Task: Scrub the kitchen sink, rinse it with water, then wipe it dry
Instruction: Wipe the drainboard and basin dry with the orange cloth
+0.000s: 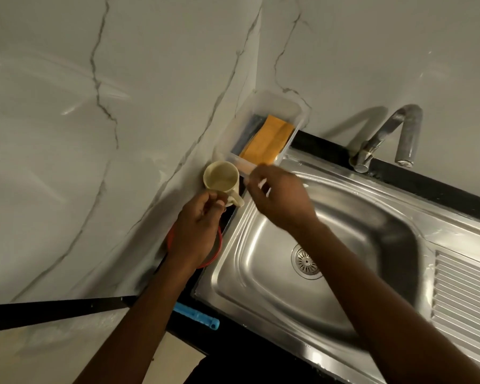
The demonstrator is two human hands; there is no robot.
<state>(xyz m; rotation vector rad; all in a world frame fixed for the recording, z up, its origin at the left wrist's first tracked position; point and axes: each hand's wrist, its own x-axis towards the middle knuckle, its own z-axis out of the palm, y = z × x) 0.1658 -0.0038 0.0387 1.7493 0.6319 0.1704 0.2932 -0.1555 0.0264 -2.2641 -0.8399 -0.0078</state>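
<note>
Head view: a cream cup is held by its handle in the left hand, with fingers and thumb pinched round the handle and the cup's open mouth turned toward the camera. The cup is kept close to the wall, just beside the near end of a clear plastic tray. The right hand is stretched across the sink's left rim to that same end of the tray; its fingers are curled and blurred, and it cannot be told whether anything is gripped. An orange cloth is laid in the tray, with something dark blue beside it. The steel sink is seen under the right forearm, with its drain in the middle of the basin, a ribbed drainboard at the right and a tap at the back. A red ring is partly hidden under the left hand. A light blue object is laid on the dark counter near the sink's near left corner.
</note>
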